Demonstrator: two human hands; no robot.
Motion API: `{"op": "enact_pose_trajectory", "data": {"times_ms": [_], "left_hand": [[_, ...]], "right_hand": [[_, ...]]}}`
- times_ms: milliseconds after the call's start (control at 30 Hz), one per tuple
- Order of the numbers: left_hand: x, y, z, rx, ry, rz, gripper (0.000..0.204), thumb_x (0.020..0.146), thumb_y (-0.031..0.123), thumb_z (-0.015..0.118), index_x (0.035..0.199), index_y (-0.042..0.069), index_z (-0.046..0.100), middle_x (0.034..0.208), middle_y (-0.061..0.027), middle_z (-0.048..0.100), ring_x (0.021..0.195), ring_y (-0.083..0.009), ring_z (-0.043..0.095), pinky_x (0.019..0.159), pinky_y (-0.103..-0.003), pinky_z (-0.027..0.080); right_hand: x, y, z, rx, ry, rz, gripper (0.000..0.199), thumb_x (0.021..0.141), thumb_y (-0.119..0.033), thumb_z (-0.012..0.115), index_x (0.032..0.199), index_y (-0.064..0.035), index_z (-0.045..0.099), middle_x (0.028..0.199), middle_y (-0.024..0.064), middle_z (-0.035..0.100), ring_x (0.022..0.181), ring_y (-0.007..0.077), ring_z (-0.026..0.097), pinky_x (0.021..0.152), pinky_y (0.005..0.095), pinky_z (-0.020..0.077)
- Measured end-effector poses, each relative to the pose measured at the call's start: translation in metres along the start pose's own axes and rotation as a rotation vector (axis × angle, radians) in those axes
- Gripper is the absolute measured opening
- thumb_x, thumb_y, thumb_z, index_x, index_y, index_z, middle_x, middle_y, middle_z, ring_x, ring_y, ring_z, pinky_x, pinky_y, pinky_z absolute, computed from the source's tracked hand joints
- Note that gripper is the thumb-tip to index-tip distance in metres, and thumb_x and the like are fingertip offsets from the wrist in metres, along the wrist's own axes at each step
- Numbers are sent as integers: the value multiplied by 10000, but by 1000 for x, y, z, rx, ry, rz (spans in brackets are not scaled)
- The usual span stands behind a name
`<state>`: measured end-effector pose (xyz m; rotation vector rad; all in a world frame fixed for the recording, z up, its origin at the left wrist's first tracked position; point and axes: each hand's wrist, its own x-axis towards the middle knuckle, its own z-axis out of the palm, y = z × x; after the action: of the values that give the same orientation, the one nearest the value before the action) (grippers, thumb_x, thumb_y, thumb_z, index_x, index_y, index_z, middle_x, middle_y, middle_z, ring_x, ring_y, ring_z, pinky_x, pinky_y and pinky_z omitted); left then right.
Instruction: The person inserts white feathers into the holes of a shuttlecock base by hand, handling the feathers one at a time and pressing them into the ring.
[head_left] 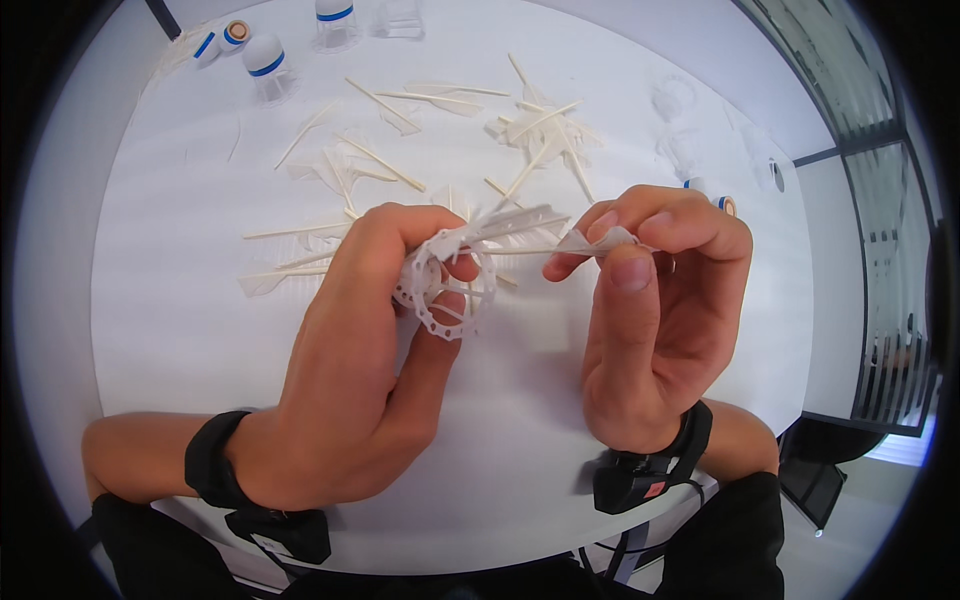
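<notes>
My left hand (345,380) is closed round a small white plastic frame (432,322) made of round rings with holes along their rims. The thumb sits at the ring's opening and the fingers are behind it. A thin pale stick (530,251) runs from the top of the frame across to my right hand (685,310). Translucent white film (530,222) fans out above the stick, beside the frame. The right thumb and fingers pinch the crumpled film-covered end (598,242) of the stick. Whether the stick's left end is fixed in the frame cannot be made out.
Several pale sticks with translucent film (540,125) lie scattered beyond my hands on the white table (510,450). At the far left stand white-domed clear containers with blue bands (266,62). Similar blue-banded pieces (725,205) lie at the right, near a hole (776,176) in the tabletop.
</notes>
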<state>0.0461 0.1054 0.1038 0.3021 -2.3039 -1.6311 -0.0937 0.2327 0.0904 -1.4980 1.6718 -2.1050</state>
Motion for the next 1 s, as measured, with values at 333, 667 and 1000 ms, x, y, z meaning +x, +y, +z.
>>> {"op": "enact_pose_trajectory", "data": {"times_ms": [333, 667, 1000], "left_hand": [[2, 2, 0, 36, 19, 41, 292, 931, -105, 500, 1214, -34, 485, 1166, -129, 525, 1013, -204, 532, 930, -295, 410], [0, 2, 0, -49, -2, 1, 321, 912, -117, 511, 1215, -26, 458, 1205, -141, 476, 1051, -214, 503, 936, -300, 395], [-1, 0, 1, -41, 13, 43, 360, 896, -116, 501, 1242, -33, 445, 1193, -132, 478, 1049, -203, 483, 960, -317, 383]], "right_hand": [[3, -2, -1, 4, -33, 43, 171, 1012, -72, 464, 1166, -26, 405, 1047, 155, 549, 711, 172, 557, 622, 326, 509], [1, -4, -7, 22, -92, 99, 198, 1043, -162, 378, 1220, -74, 365, 1071, 162, 547, 656, 233, 619, 558, 334, 511], [0, -2, -12, 65, -109, 72, 222, 1056, -252, 293, 1148, -81, 401, 1056, 157, 535, 841, 201, 602, 538, 310, 512]]}}
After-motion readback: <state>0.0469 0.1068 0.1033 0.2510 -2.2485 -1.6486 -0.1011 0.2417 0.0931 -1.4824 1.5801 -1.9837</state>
